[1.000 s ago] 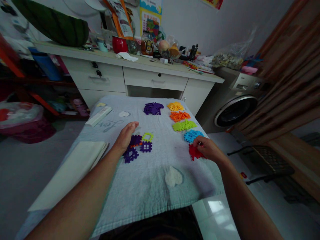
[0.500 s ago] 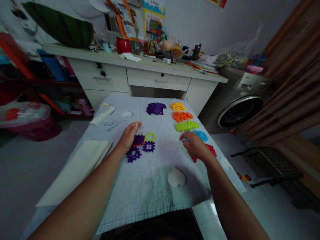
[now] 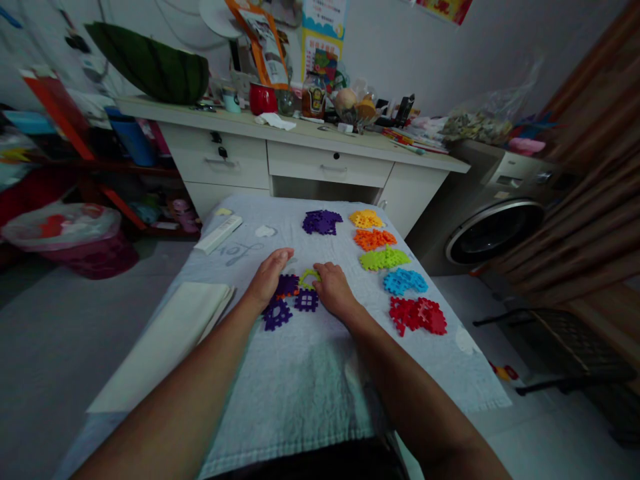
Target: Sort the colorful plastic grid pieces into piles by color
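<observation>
My left hand point(image 3: 271, 276) rests on its edge on the cloth, fingers stretched out, beside a small group of interlocking plastic building pieces. Nearest to it are a solid purple piece point(image 3: 289, 285) with some orange at its edge and a purple piece with a round hole point(image 3: 277, 314). My right hand point(image 3: 334, 288) has its fingers bent down onto the yellow-green frame piece point(image 3: 306, 278), partly covering it. Just below that lies a purple window-shaped piece point(image 3: 307, 300). The fingertips' exact grip is hard to see.
Piles of purple point(image 3: 322, 222), yellow point(image 3: 366, 219), orange point(image 3: 374, 239), lime green point(image 3: 384, 258), blue point(image 3: 405, 281) and red point(image 3: 418, 315) pieces lie on the table. A white box point(image 3: 219, 235) and folded cream cloth point(image 3: 163, 347) lie left. Behind stands a cluttered desk point(image 3: 240, 127).
My right hand has moved left from beside the blue and red piles to the yellow-green frame piece, uncovering those piles. My left hand stays by the purple pieces. The view has shifted slightly.
</observation>
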A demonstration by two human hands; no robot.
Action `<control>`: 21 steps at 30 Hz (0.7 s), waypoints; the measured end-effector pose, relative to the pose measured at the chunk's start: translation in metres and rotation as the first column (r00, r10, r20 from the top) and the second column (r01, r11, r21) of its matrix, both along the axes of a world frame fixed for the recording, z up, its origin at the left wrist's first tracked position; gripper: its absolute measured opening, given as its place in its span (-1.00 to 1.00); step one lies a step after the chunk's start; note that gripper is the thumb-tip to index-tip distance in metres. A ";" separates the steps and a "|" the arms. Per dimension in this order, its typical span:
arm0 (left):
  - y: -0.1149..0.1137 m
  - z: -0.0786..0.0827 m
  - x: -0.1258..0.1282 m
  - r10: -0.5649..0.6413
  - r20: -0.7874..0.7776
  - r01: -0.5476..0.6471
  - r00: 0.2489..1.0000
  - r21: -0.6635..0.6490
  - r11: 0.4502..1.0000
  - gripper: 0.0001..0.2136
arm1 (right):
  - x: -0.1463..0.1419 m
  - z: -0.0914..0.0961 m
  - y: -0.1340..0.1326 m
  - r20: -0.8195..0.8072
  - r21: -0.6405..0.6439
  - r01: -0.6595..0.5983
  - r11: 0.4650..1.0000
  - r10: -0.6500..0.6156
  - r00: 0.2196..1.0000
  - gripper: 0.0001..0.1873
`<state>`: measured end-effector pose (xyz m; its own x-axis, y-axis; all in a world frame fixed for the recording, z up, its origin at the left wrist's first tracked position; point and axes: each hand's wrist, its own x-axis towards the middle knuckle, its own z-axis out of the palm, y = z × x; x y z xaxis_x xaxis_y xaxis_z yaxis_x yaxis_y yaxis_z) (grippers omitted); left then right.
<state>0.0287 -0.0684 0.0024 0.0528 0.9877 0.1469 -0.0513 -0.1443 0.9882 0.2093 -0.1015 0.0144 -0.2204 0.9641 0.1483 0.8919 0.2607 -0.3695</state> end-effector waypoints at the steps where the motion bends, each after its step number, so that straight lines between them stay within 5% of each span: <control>1: 0.000 0.000 0.000 0.002 -0.004 -0.002 1.000 0.001 1.000 -0.45 | 0.001 -0.001 0.001 -0.030 -0.004 0.011 1.000 -0.011 0.999 -0.56; 10: 0.001 -0.002 -0.001 -0.005 -0.020 0.005 1.000 0.005 1.000 -0.45 | 0.023 0.000 0.007 -0.404 0.031 0.055 0.998 -0.038 0.914 -0.72; 21: 0.000 0.000 0.000 -0.008 0.002 0.008 1.000 -0.004 1.000 -0.45 | 0.101 0.032 0.029 -0.204 0.102 0.430 0.897 -0.405 0.891 -0.65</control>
<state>0.0292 -0.0686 0.0028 0.0602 0.9878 0.1435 -0.0543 -0.1403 0.9886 0.3099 -0.0721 0.0460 0.2396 0.9273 0.2876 0.8548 -0.0611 -0.5153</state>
